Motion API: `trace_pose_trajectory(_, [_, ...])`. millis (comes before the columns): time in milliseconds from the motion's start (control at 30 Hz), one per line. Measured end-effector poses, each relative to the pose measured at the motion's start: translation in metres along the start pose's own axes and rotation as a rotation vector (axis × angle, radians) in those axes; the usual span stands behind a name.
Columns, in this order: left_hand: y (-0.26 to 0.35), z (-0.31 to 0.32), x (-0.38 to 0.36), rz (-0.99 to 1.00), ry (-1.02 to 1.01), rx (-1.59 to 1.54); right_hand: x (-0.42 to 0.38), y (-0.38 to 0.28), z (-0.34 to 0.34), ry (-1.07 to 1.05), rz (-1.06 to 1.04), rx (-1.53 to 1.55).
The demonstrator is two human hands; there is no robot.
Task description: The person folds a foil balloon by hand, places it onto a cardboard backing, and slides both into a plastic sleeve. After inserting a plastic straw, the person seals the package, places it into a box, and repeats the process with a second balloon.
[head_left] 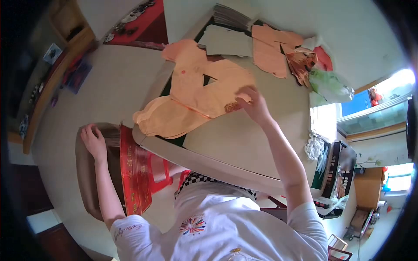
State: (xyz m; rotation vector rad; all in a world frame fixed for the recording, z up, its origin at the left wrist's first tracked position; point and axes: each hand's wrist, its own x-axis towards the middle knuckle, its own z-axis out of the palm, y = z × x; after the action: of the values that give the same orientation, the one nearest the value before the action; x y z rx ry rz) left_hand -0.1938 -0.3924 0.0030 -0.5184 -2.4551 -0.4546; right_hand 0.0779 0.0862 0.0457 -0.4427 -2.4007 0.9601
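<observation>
Flat peach-orange shaped sheets (187,91), with shiny creases like uninflated foil balloons, lie in a loose pile over the table's left corner. My right hand (253,104) rests at the pile's right edge, next to a glittery brown patch. Its fingers are bent, with the thumb apart from them. Out to the left, my left hand (92,138) is at the upper end of a brown cardboard box (85,187), fingers spread. A red bag with gold print (134,174) stands against the box's right side. What lies inside the box is mostly hidden.
Grey-white sheets (226,41) are stacked at the table's far side. Another peach sheet (267,50) and clear plastic packaging (331,85) lie at the far right. A black crate (337,174) stands beyond the table's right end. A red stool (159,174) is below the near edge.
</observation>
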Motion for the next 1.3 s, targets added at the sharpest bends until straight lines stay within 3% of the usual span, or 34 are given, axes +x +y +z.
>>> trace_pose_trajectory(33, [0.027,-0.012,0.007,0.038,0.04,-0.051,0.012,0.008,0.007,0.128,-0.14,-0.194])
trace_pose_trajectory(133, [0.112,-0.029,0.006,0.141,-0.065,-0.295,0.03,0.045,0.019,0.194,-0.004,-0.468])
trace_pose_trajectory(167, [0.146,-0.033,0.003,0.176,-0.13,-0.407,0.032,0.053,0.017,0.119,0.075,-0.422])
trace_pose_trajectory(200, [0.181,-0.038,0.0,0.127,-0.327,-0.478,0.034,0.059,0.015,0.044,0.153,-0.371])
trace_pose_trajectory(267, [0.229,-0.015,-0.016,0.257,-0.403,-0.551,0.038,0.064,0.013,-0.018,0.193,-0.333])
trace_pose_trajectory(333, [0.255,0.023,-0.011,0.438,-0.223,-0.498,0.037,0.064,0.015,0.008,0.117,-0.36])
trace_pose_trajectory(400, [0.25,0.07,0.017,0.255,-0.205,-0.374,0.039,0.067,0.015,0.01,0.085,-0.349])
trace_pose_trajectory(467, [0.223,0.123,0.06,0.262,-0.121,-0.207,0.036,0.068,0.015,0.009,0.081,-0.357])
trace_pose_trajectory(533, [0.215,0.141,0.089,0.145,-0.322,-0.21,0.036,0.065,0.015,0.013,0.095,-0.381])
trace_pose_trajectory(600, [0.181,0.177,0.119,0.071,-0.57,-0.424,0.034,0.067,0.014,0.038,0.092,-0.293])
trace_pose_trajectory(667, [0.113,0.255,0.147,-0.379,-0.727,-0.929,0.033,0.065,0.012,0.061,0.085,-0.234])
trace_pose_trajectory(733, [0.066,0.257,0.145,-0.499,-0.629,-0.92,0.029,0.054,0.008,0.09,0.082,-0.203])
trace_pose_trajectory(800, [0.047,0.245,0.104,0.204,-0.622,-0.127,0.025,0.049,0.006,0.059,0.121,-0.208])
trace_pose_trajectory(867, [0.066,0.232,0.108,0.191,-0.707,-0.167,0.03,0.047,0.002,0.058,0.121,-0.197])
trace_pose_trajectory(933, [0.134,0.179,0.14,-0.562,-0.888,-1.025,0.027,0.044,0.006,0.076,0.112,-0.158])
trace_pose_trajectory(1033, [0.176,0.122,0.15,-0.308,-1.181,-0.786,0.029,0.042,0.003,0.1,0.084,-0.131])
trace_pose_trajectory(1133, [0.149,0.15,0.156,-0.224,-1.452,-0.763,0.027,0.051,0.003,0.066,0.098,-0.09])
trace_pose_trajectory(1233, [0.11,0.196,0.13,-0.581,-0.878,-1.318,0.022,0.059,0.008,0.08,0.125,0.014])
trace_pose_trajectory(1267, [0.059,0.217,0.119,-0.513,-1.002,-1.141,0.02,0.059,0.009,0.084,0.127,0.008])
trace_pose_trajectory(1300, [0.05,0.214,0.117,-0.507,-1.059,-1.065,0.021,0.051,0.003,0.09,0.111,-0.06])
